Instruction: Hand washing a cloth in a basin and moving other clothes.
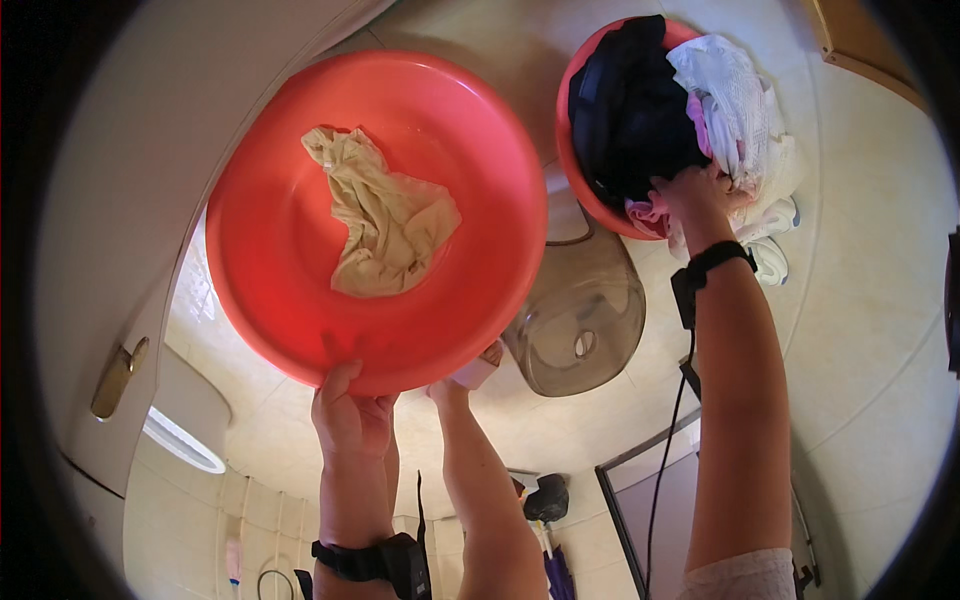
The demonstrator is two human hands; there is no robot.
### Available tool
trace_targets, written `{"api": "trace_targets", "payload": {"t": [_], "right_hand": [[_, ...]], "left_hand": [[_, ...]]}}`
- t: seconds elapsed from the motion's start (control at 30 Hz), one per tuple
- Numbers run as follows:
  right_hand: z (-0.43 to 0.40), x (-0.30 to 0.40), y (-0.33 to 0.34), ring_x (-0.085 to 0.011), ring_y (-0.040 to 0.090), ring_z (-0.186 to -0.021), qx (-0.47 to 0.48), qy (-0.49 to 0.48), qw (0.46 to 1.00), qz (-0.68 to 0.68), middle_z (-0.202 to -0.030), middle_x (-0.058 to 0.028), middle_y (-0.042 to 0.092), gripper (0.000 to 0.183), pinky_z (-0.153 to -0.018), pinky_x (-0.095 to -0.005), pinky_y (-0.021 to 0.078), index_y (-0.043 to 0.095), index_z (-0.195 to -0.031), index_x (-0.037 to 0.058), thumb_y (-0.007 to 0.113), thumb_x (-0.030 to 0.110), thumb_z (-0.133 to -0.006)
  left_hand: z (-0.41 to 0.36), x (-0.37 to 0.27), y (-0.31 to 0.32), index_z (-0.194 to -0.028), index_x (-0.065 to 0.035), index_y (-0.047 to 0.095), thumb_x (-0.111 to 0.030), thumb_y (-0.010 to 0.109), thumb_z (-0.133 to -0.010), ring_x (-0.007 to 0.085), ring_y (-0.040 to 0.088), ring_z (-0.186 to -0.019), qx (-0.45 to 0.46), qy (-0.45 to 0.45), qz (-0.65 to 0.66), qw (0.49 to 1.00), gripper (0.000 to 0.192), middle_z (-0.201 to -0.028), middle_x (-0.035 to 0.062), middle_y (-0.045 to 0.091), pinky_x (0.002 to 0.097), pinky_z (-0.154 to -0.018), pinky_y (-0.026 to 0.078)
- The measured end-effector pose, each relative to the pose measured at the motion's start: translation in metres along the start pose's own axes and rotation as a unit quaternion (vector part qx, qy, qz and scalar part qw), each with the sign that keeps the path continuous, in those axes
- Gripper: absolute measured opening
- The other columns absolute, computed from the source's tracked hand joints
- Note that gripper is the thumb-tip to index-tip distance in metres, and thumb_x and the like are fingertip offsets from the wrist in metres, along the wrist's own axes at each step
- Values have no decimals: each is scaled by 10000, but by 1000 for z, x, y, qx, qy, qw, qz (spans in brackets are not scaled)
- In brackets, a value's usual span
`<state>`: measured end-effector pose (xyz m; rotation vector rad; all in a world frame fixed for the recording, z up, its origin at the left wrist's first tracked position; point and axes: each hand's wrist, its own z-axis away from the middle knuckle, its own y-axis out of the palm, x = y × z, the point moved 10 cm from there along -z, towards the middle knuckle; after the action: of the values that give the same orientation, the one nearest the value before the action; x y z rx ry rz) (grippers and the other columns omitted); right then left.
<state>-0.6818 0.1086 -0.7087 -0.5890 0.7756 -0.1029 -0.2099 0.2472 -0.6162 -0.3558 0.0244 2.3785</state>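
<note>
My left hand [352, 412] grips the near rim of a large red plastic basin [480, 315], thumb over the edge and fingers beneath. Inside, a crumpled cream cloth garment [382, 217] lies on the basin's bottom. My right hand [694, 196] is in the laundry heaped in a second red basin [568, 169], farther off to the right. Its fingers touch the clothes between a black garment [626, 105] and a white textured garment [724, 97]. Pink cloth [646, 214] shows beside the fingers; whether they pinch it is hidden.
A translucent brownish plastic stool [585, 307] with an oval hole stands between the basins. White shoes [769, 259] are on the tiled floor beside the laundry. At left is a white door [97, 225] with a metal handle [120, 379]. A black cable [667, 450] hangs from my right wristband.
</note>
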Motion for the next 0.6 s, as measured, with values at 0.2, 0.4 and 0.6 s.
{"api": "trace_targets", "payload": {"t": [0.2, 0.4, 0.6], "right_hand": [[-20, -6, 2, -313, 478, -1137, -137, -30, 990, -25, -1225, -98, 507, 391, -944, -703, 89, 580, -1080, 128, 510, 393, -800], [-63, -94, 40, -237, 572, -816, -118, -118, 707, -687, -898, -48, 617, 213, -741, -310, 427, 573, -962, 102, 623, 195, -777], [14, -139, -11, -215, 483, -1063, 56, -20, 444, -894, -1105, -15, 571, 297, -945, -480, 300, 504, -1116, 149, 541, 295, -859]], "left_hand": [[2, -4, 4, -1223, -9, 385, -33, 476, -771, 261, 571, -994, -13, -8, -14, 1000, 461, -1142, 130, 527, 363, -762, 541], [5, -1, 16, -1215, -2, 379, -35, 472, -772, 255, 573, -978, 10, -16, -20, 1000, 454, -1135, 129, 519, 347, -711, 538], [10, -11, 9, -1197, 0, 390, -40, 457, -781, 258, 566, -988, 16, -31, -7, 999, 423, -1136, 132, 513, 346, -712, 539]]}}
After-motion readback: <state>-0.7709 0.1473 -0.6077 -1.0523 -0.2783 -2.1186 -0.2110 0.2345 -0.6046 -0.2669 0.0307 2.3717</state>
